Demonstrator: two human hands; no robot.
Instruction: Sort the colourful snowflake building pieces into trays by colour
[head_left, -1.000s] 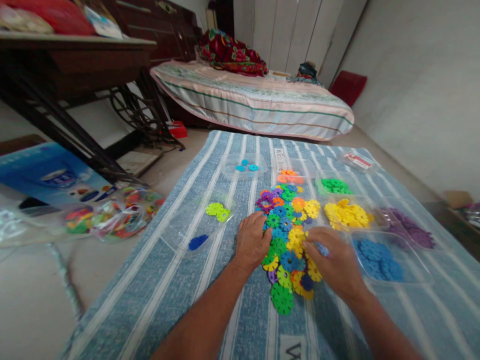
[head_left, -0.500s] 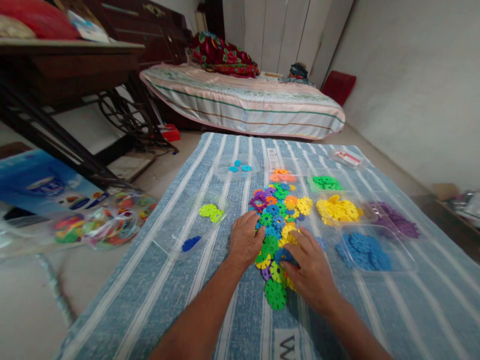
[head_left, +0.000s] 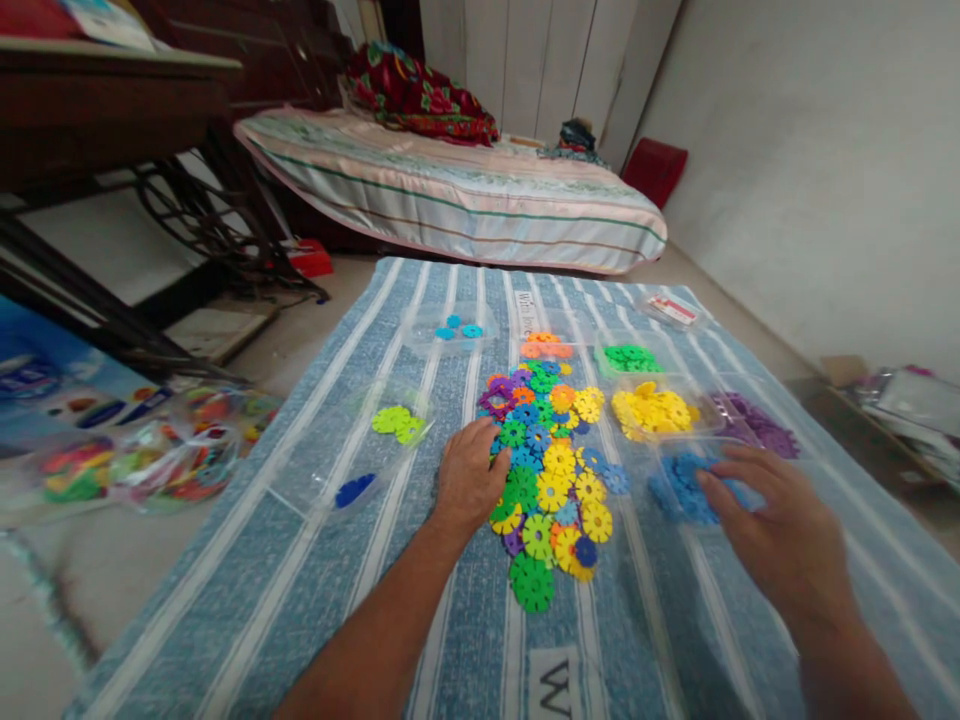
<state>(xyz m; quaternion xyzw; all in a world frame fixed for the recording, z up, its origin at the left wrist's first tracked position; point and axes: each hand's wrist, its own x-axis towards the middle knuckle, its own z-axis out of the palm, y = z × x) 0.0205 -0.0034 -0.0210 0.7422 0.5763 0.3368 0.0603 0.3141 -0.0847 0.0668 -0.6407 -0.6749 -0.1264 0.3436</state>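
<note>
Right hand [head_left: 784, 530] hides some blue discs [head_left: 684, 485]; grip unclear. Forearms [head_left: 375, 625] cut by bottom edge, poster [head_left: 67, 395] by left edge. Label [head_left: 673, 310] print too small to read.

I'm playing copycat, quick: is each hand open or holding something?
Left hand: loosely curled at the pile; can't tell if holding.
Right hand: curled over the blue pieces; can't tell if holding.
</note>
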